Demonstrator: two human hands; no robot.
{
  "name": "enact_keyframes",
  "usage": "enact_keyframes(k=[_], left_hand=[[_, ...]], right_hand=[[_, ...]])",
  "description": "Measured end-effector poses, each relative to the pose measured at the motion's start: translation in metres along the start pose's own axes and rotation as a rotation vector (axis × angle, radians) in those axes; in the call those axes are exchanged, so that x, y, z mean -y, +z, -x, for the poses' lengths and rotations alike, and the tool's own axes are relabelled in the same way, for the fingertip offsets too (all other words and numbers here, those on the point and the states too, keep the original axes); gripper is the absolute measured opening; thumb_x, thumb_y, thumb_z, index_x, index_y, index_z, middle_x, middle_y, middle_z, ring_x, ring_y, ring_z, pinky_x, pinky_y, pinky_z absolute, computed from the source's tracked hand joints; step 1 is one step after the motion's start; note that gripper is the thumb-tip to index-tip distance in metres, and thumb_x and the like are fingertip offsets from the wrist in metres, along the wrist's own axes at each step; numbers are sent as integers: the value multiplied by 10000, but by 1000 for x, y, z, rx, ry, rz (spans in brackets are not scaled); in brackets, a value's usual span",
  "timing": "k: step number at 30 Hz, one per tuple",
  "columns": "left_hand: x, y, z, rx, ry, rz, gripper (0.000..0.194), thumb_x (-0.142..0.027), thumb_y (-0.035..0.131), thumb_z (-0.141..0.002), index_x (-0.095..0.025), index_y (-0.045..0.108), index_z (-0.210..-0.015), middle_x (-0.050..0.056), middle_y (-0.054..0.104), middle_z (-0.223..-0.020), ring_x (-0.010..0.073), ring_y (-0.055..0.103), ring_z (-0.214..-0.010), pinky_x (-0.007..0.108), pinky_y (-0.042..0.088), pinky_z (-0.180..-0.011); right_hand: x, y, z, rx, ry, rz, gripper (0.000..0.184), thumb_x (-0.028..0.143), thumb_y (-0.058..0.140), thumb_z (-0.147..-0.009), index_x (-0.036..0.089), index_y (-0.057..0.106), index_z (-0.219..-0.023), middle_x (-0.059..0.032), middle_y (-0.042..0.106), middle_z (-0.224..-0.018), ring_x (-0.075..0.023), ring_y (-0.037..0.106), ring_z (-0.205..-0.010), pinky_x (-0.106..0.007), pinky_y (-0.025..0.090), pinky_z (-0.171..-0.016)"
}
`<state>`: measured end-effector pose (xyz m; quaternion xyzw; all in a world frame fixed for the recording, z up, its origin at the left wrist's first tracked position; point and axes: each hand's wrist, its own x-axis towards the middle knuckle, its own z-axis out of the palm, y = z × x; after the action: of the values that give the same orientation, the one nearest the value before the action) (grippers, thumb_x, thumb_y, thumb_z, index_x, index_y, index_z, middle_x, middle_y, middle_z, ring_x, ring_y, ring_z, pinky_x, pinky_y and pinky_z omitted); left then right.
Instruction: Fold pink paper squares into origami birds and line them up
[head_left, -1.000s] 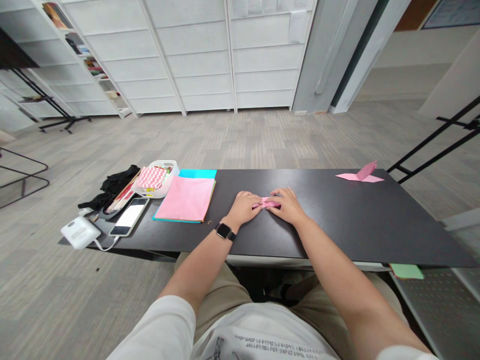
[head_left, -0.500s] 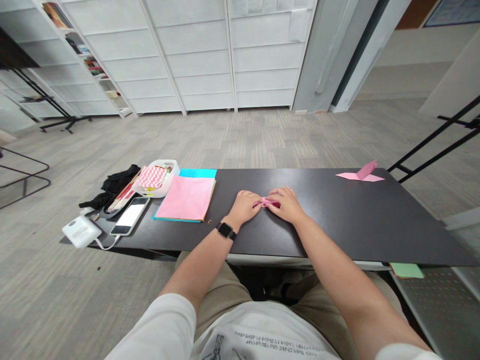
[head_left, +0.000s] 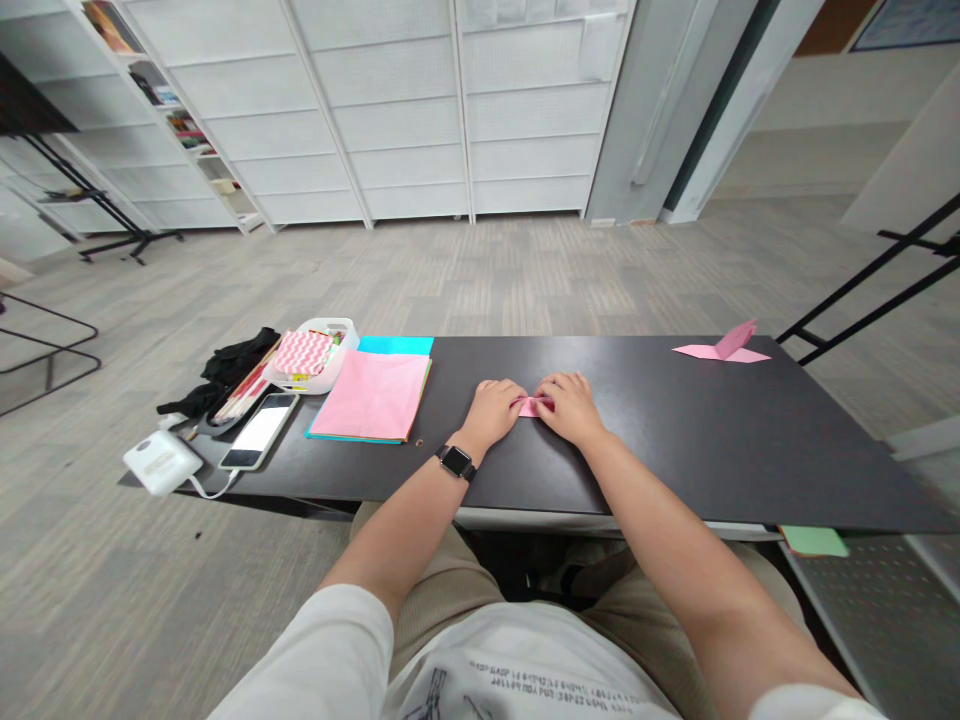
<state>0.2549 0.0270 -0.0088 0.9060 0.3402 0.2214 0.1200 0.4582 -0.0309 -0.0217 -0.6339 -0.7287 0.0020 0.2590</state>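
The small folded pink paper is on the worktop, between the two hands. The left hand and right hand have moved a tiny bit closer, and a flat pink bit now shows on the near side. So the folding seems not done yet. The fingers on both hands are bent and almost closed, pinching its left and right ends. A pink origami piece sits far right.
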Motion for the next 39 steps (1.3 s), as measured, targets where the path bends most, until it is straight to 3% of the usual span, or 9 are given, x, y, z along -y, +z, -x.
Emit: enact_keyframes(k=[3, 7, 16, 23, 26, 29, 32, 35, 39], left_hand=[[2, 3, -2, -1, -49, -47, 175, -280, 586, -1038, -259, 733, -1130, 53, 742, -1152, 237, 625, -1097, 423, 421, -1038], [3, 5, -1, -7, -96, -100, 203, -330, 596, -1040, -276, 760, -1146, 66, 723, -1172, 261, 597, -1106, 446, 413, -1024], [-2, 1, 3, -39, -66, -77, 213, -370, 576, -1058, -280, 758, -1124, 56, 721, -1143, 250, 589, -1074, 435, 410, -994], [-9, -10, 4, -82, -21, -90, 186, -361, 595, -1046, -305, 745, -1141, 62, 720, -1164, 271, 572, -1121, 474, 378, -1052], [-8, -13, 4, -97, -11, -91, 180, -332, 574, -1053, -300, 742, -1111, 64, 728, -1134, 272, 584, -1113, 483, 374, -1058], [-4, -14, 4, -204, -43, -63, 127, -272, 591, -1037, -257, 717, -1040, 68, 734, -1083, 257, 616, -1065, 460, 405, -1029], [0, -16, 4, -424, -79, 38, 54, -227, 618, -1011, -224, 670, -998, 67, 729, -1025, 235, 649, -998, 415, 458, -970], [-1, -17, 4, -580, -45, 183, 25, -222, 609, -1009, -218, 631, -998, 68, 716, -1021, 215, 664, -995, 370, 509, -940], [-10, -17, 4, -583, 43, 336, 26, -211, 602, -1005, -221, 610, -982, 61, 705, -1035, 189, 673, -1022, 330, 541, -945]], right_hand=[[-2, 2, -1, 16, 32, 42, 218, 352, 637, -969, 307, 785, -1123, -84, 692, -1232, -320, 558, -1222, -680, 210, -1239], [-6, 4, 0, 17, 33, 43, 206, 370, 635, -975, 315, 793, -1095, -81, 687, -1236, -322, 555, -1222, -698, 203, -1234], [1, -1, -2, -53, -12, -9, 106, 313, 636, -978, 288, 739, -971, -59, 705, -1141, -282, 587, -1145, -627, 227, -1247], [11, -12, -2, -115, -96, 7, 169, 350, 603, -1017, 285, 729, -924, -52, 712, -1124, -261, 591, -1154, -571, 185, -1283], [16, -17, -1, -161, -123, -8, 171, 380, 597, -1022, 285, 738, -1012, -70, 708, -1197, -277, 590, -1215, -577, 174, -1295], [13, -24, 2, -349, -52, -63, 314, 413, 597, -1010, 247, 673, -1266, -125, 676, -1299, -309, 584, -1270, -581, 266, -1262], [6, -28, 4, -570, 7, -172, 372, 398, 564, -1015, 216, 597, -1337, -141, 690, -1221, -315, 625, -1183, -547, 448, -1107], [4, -26, 3, -532, -77, -233, 307, 391, 609, -999, 237, 612, -1265, -105, 715, -1104, -300, 661, -1054, -496, 516, -975], [18, -21, 0, -409, -217, -215, 284, 410, 699, -967, 256, 646, -1201, -101, 723, -1119, -306, 668, -1064, -494, 524, -963]])
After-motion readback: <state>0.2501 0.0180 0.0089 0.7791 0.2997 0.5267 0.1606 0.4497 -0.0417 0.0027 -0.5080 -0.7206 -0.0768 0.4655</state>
